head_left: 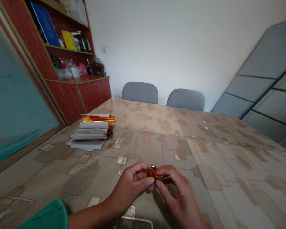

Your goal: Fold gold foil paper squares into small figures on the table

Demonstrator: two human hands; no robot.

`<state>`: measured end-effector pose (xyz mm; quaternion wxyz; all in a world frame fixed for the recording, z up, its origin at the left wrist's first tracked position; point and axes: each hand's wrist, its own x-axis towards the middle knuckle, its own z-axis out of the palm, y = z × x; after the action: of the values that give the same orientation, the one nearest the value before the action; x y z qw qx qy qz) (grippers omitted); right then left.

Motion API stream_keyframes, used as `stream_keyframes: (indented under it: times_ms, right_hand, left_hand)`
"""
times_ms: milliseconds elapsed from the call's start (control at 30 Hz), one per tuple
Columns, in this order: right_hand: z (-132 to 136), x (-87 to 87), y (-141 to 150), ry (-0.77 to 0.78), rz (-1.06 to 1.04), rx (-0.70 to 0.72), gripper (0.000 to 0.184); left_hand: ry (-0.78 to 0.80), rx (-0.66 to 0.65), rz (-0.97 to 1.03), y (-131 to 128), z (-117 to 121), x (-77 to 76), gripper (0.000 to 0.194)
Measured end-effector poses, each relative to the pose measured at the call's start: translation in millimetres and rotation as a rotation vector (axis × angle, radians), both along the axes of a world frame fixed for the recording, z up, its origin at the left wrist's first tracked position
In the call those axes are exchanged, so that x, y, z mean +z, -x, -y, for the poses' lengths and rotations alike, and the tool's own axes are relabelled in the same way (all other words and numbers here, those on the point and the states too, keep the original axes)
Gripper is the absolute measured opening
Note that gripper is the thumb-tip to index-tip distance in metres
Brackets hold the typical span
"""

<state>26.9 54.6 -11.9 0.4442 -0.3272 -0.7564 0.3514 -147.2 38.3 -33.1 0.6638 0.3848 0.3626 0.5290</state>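
Observation:
Between my two hands is a small piece of shiny orange-gold foil paper (153,171), creased and folded into a compact shape. My left hand (135,178) pinches its left side, thumb in front and fingers curled behind. From the right, my right hand (177,187) grips it with thumb and index finger. Both hands are just above the near part of the table. Part of the foil is hidden by my fingers, so its full shape cannot be made out.
A patterned cloth covers the table (143,149). At its left lies a stack of folded papers (89,135) with orange-gold foil sheets (97,119). Two grey chairs (139,92) stand at the far edge. A red cabinet (92,92) with shelves is at the back left.

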Motion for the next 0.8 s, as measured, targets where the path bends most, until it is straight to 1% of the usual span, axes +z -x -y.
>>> stream_keyframes:
  times_ms: [133,233,300,333,367,400,433,567,633,733,800]
  right_hand:
    - [0,0.9,1,-0.017,0.021,0.023,0.010]
    - [-1,1.1,-1,-0.025,0.039,0.033,0.012]
    - [-7,0.8,-8,-0.016,0.061,-0.020,0.011]
    - [-14,0.8,-13,-0.016,0.088,-0.077,0.011]
    - [-22,1.1,-21,-0.034,0.124,-0.147,0.012]
    - [-34,1.6,-30,-0.087,0.182,-0.235,0.013]
    - [-48,2.3,-41,-0.137,0.263,-0.348,0.018]
    - [-118,5.0,-101,-0.156,0.360,-0.599,0.036]
    - [-151,3.2,-132,-0.152,0.424,-0.730,0.039]
    - [-188,-6.8,-168,-0.122,0.535,-0.891,0.037]
    - [-206,-17.5,-183,-0.095,0.607,-0.959,0.034]
  left_hand:
    - [-0.007,-0.013,-0.001,0,-1,-2.9,0.036]
    - [-0.009,-0.013,-0.013,1,-4,-3.9,0.039]
    - [-0.010,0.015,-0.072,4,-4,-3.3,0.045]
    - [-0.012,0.034,-0.121,6,-4,-2.8,0.046]
    - [-0.018,0.049,-0.178,8,-3,-2.3,0.045]
    - [-0.025,0.056,-0.236,10,-1,-2.1,0.041]
    - [-0.036,0.056,-0.289,13,1,-2.2,0.037]
    - [-0.095,0.027,-0.408,19,10,-5.7,0.025]
    - [-0.142,0.015,-0.436,19,12,-7.5,0.021]
    - [-0.214,-0.009,-0.468,17,12,-8.1,0.019]
    - [-0.225,-0.015,-0.486,16,11,-7.6,0.018]
